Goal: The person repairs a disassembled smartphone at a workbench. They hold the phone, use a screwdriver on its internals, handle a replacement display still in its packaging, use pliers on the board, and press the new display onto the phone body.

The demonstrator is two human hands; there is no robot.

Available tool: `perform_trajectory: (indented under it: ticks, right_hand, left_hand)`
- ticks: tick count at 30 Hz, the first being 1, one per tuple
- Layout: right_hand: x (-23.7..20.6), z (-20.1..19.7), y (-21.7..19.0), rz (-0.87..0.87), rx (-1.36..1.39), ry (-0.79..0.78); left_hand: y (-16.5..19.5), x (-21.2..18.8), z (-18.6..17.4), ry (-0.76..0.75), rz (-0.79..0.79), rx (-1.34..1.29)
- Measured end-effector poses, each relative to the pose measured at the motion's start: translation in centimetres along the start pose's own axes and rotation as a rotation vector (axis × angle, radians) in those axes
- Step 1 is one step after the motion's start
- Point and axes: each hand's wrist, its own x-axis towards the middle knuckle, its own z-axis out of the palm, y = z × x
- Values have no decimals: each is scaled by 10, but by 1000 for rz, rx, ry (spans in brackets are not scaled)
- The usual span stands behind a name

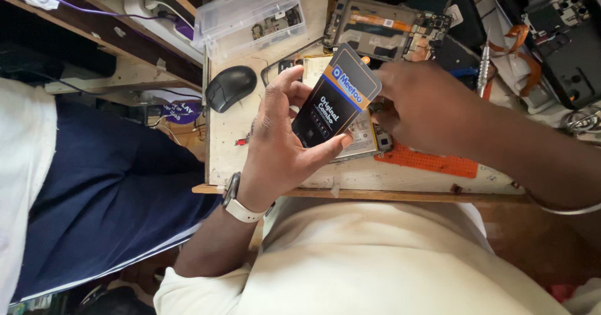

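Holding a slim black package with an orange and blue band (335, 99), the left hand (282, 139) has its fingers wrapped round the lower half, thumb along one long side and fingertips on the other. The right hand (426, 105) meets the package's upper corner; its fingers seem pinched on that corner, though their tips are hidden behind the package. The package hangs above the near edge of the wooden surface (250, 146), over an opened phone (360, 139) lying on it.

Judging from this, the main risk is a slip: the left grip is light and along the edges, so a hard tug from the right could twist the package free and drop it onto the phone's exposed parts. A second opened phone (388, 30), a metal tool (483, 64) and an orange mat (432, 161) crowd that area, so a sweeping right wrist could knock them. The black mouse (230, 87) and clear plastic box (250, 14) sit toward the left side, well apart.
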Motion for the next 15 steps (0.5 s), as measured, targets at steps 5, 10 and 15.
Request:
perform_trajectory:
  ticks: [5,10,15]
  right_hand:
    - [-3,3,13,-269,-101,16]
    - [-3,3,14,-261,-201,-13]
    - [-3,-2,11,-261,-172,22]
  left_hand:
    - [-1,0,0,30,8,0]
    - [0,1,0,28,-6,-3]
    - [1,2,0,32,-10,-28]
